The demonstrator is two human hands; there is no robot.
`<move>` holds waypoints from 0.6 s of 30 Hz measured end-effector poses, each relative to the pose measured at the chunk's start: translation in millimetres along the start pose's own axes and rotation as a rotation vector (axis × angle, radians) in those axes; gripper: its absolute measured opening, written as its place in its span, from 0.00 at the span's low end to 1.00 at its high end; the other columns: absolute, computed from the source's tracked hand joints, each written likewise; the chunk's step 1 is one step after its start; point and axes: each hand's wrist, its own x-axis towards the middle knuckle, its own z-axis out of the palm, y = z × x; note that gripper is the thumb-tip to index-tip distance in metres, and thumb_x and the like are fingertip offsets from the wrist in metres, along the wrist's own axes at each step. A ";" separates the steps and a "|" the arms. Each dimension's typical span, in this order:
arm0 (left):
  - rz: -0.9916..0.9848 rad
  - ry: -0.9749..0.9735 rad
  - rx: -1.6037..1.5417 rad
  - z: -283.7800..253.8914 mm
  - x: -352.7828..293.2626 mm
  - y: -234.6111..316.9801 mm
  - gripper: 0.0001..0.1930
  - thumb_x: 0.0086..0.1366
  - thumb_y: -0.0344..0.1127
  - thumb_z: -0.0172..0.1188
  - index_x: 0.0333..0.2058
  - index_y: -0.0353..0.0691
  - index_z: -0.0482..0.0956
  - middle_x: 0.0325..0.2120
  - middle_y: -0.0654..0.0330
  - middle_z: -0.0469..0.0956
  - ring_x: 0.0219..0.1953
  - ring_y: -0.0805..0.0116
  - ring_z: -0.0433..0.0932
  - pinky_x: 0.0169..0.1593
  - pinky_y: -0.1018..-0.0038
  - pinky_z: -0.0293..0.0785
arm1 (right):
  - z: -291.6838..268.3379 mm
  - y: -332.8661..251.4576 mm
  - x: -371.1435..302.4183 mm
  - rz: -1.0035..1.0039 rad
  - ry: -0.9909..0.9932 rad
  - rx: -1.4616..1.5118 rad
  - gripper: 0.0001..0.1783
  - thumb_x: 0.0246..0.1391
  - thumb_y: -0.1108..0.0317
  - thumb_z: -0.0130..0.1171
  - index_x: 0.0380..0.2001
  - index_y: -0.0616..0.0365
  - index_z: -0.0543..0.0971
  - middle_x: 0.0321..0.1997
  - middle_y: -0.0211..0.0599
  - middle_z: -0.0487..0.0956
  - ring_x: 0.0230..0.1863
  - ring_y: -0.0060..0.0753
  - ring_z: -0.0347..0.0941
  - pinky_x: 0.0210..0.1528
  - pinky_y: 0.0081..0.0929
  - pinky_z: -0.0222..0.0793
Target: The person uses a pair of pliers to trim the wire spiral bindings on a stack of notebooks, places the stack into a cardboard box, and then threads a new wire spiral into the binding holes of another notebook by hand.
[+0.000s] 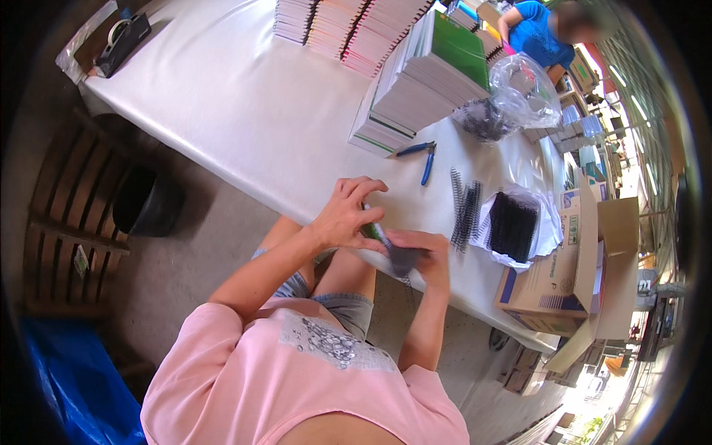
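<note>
At the table's front edge, my left hand (347,213) closes its thumb and fingers on a thin green-and-white book (373,227), seen nearly edge-on. My right hand (426,251), partly smeared by motion, is closed at the book's near end. Beneath its fingers is a dark blurred thing (404,261) that looks like a black spiral binding coil; its exact shape is smeared. Just beyond my hands lie blue-handled cutting pliers (426,157). Loose black spiral coils (466,211) lie right of my hands, beside a bundle of more coils (513,226) on white wrapping.
A tall stack of green-covered books (423,81) stands on the white table (222,96), with spiral-bound books (326,30) behind. A clear plastic bag (528,93) and an open cardboard box (552,259) are to the right. A tape dispenser (124,41) sits far left; a person (538,30) is far right.
</note>
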 end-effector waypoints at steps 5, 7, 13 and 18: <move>-0.206 0.052 -0.076 -6.2 4.3 9.0 0.30 0.31 0.57 0.75 0.26 0.43 0.72 0.53 0.47 0.59 0.50 0.47 0.62 0.49 0.58 0.66 | 5.3 -4.0 1.7 0.286 0.156 -0.485 0.19 0.36 0.83 0.49 0.35 0.65 0.81 0.37 0.42 0.82 0.39 0.28 0.77 0.43 0.22 0.71; -0.208 0.043 -0.143 -3.9 2.6 1.1 0.30 0.31 0.56 0.76 0.27 0.43 0.72 0.53 0.47 0.58 0.49 0.48 0.62 0.49 0.59 0.66 | 8.0 -9.8 6.8 0.447 0.031 -0.592 0.21 0.37 0.85 0.49 0.36 0.62 0.82 0.37 0.40 0.82 0.38 0.26 0.77 0.40 0.18 0.70; -0.252 0.014 -0.264 1.8 3.2 -7.9 0.32 0.29 0.54 0.77 0.29 0.44 0.72 0.54 0.47 0.55 0.45 0.51 0.63 0.45 0.63 0.68 | 8.6 -6.3 3.9 0.234 0.144 -0.180 0.17 0.41 0.81 0.52 0.36 0.66 0.81 0.34 0.43 0.82 0.32 0.25 0.78 0.37 0.20 0.71; -0.343 0.050 -0.335 1.6 4.2 -6.2 0.34 0.25 0.51 0.80 0.30 0.44 0.72 0.53 0.47 0.53 0.47 0.55 0.60 0.43 0.65 0.64 | 4.3 3.3 11.6 0.271 0.345 -0.085 0.19 0.39 0.82 0.52 0.38 0.60 0.81 0.34 0.39 0.83 0.33 0.25 0.79 0.38 0.19 0.71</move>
